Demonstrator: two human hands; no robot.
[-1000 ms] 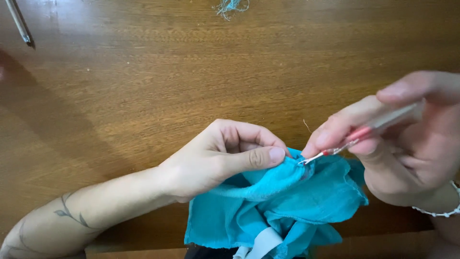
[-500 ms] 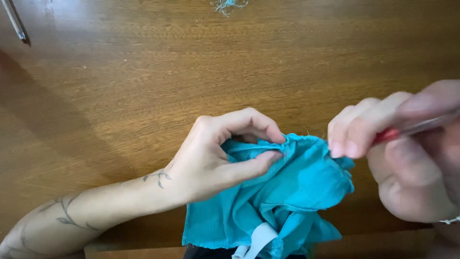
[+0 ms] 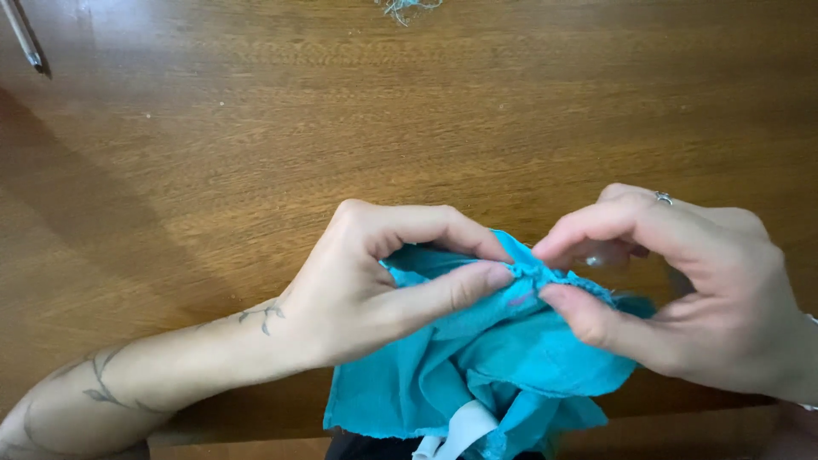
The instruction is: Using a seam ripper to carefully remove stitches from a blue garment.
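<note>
Two hands are pinching the teal cloth (image 3: 503,358) between them, left hand (image 3: 375,281) and right hand (image 3: 673,290) gripping one bunched edge, over the wooden worktop (image 3: 256,153).

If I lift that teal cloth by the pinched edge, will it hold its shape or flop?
Likely flop: the cloth already sags in loose folds below the left hand and right hand. It looks thin and probably light. Its frayed edge may shed threads.

The cloth (image 3: 503,366) hangs at the near edge of the table (image 3: 256,170), between the left hand (image 3: 375,281) and right hand (image 3: 682,290). A pen (image 3: 21,36) lies far left, thread scraps (image 3: 407,7) far back.
</note>
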